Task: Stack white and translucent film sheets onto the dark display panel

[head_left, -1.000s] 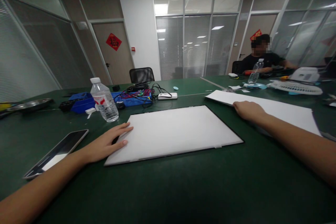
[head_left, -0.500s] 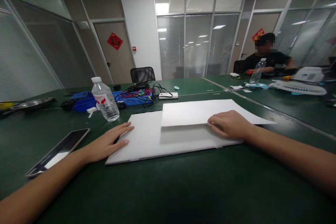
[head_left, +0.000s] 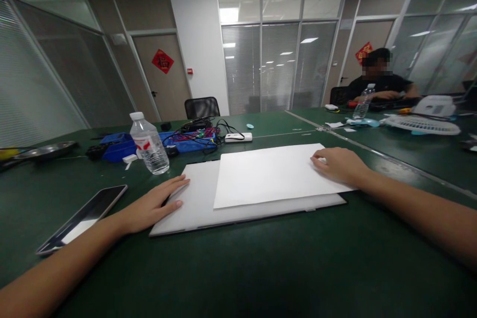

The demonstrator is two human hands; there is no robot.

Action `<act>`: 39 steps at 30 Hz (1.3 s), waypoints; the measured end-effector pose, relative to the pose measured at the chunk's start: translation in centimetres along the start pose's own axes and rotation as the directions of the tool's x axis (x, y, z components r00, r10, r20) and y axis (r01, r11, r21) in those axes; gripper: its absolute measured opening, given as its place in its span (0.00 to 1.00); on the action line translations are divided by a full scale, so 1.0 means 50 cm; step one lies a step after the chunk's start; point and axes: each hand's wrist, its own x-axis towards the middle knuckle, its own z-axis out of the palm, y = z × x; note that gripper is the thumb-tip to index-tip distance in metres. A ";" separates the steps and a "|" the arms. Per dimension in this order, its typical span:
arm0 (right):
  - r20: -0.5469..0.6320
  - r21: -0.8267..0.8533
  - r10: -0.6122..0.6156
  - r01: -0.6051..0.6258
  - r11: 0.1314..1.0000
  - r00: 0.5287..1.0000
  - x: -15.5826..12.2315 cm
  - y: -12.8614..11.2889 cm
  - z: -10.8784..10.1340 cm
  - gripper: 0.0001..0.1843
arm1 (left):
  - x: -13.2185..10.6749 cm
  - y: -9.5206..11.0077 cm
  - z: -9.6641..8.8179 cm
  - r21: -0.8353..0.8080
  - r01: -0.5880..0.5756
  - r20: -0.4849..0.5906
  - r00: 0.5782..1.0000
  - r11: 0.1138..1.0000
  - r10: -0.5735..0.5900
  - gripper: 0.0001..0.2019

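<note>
My left hand (head_left: 154, 204) lies flat with its fingers spread, touching the left end of a flat white board (head_left: 197, 196) that has a dark edge. A sheet of white paper (head_left: 264, 174) rests over the board's middle and right, hiding much of it. At the paper's right edge, my right hand (head_left: 341, 164) is closed, fingertips pinched together over the sheet. Something white shows between its fingers; I cannot tell whether it is a small object or the paper. A phone (head_left: 84, 218) lies beside my left forearm.
Behind the board's left end stands a water bottle (head_left: 149, 144). Farther back are a blue tray (head_left: 186, 143) of tangled wires and a white power strip (head_left: 238, 137). A person (head_left: 380, 79) sits at the far right, near another bottle (head_left: 363, 102) and a white fan-like device (head_left: 423, 123).
The paper's raised near edge has come down onto the board, and the sheet has shifted slightly left. My right hand has moved right and away from me. My left hand has stayed put.
</note>
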 end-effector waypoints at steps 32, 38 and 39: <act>-0.072 0.151 -0.485 0.490 0.858 0.871 -0.029 -0.084 -0.008 0.23 | -0.004 -0.002 0.001 -0.014 0.013 0.010 1.000 1.000 -0.012 0.35; -0.051 0.134 -0.493 0.496 0.858 0.868 -0.038 -0.104 -0.019 0.23 | -0.004 -0.007 0.003 -0.005 0.021 0.021 1.000 1.000 -0.021 0.34; -0.049 0.130 -0.491 0.493 0.860 0.870 -0.039 -0.106 -0.020 0.23 | -0.004 -0.006 0.002 -0.005 0.017 0.021 1.000 1.000 -0.017 0.34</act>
